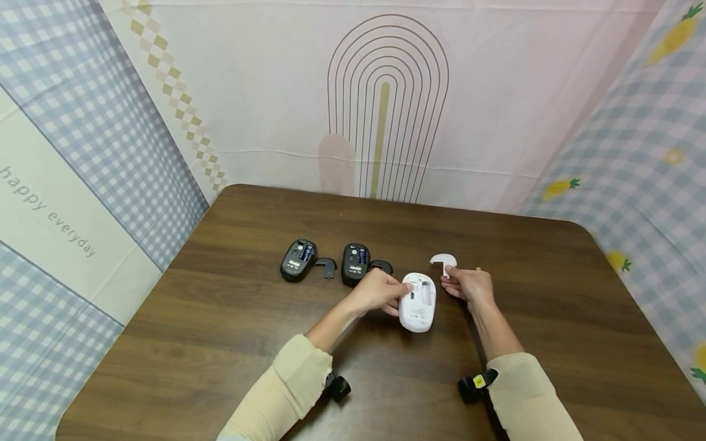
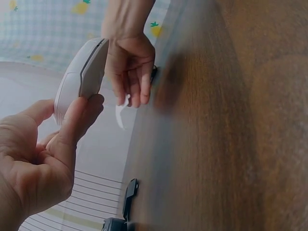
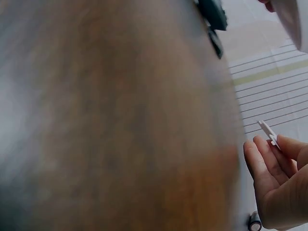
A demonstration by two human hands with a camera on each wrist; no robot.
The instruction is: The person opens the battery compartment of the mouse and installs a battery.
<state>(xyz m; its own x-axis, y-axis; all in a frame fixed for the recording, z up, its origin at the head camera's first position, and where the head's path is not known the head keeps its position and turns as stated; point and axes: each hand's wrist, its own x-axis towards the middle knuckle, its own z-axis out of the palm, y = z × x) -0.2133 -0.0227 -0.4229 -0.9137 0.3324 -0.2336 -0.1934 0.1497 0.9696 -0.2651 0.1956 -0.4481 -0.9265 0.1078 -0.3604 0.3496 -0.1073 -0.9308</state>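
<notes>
My left hand (image 1: 377, 290) grips a white computer mouse (image 1: 417, 315) above the table, its underside turned up. The long battery slot in that underside is uncovered; whether a battery lies in it I cannot tell. The left wrist view has the mouse (image 2: 72, 84) edge-on between thumb and fingers. To its right, my right hand (image 1: 471, 286) pinches a curved white battery cover (image 1: 443, 258) by its narrow tab. In the right wrist view the cover (image 3: 267, 131) appears edge-on between thumb and fingertips, apart from the mouse.
Two black mice (image 1: 298, 262) lie upside down at the left, batteries showing, each with a black cover (image 1: 326, 266) beside it. In the right wrist view, a small cylinder (image 3: 255, 222) like a battery shows below the right hand. The wooden table (image 1: 231, 343) ends at a cloth backdrop.
</notes>
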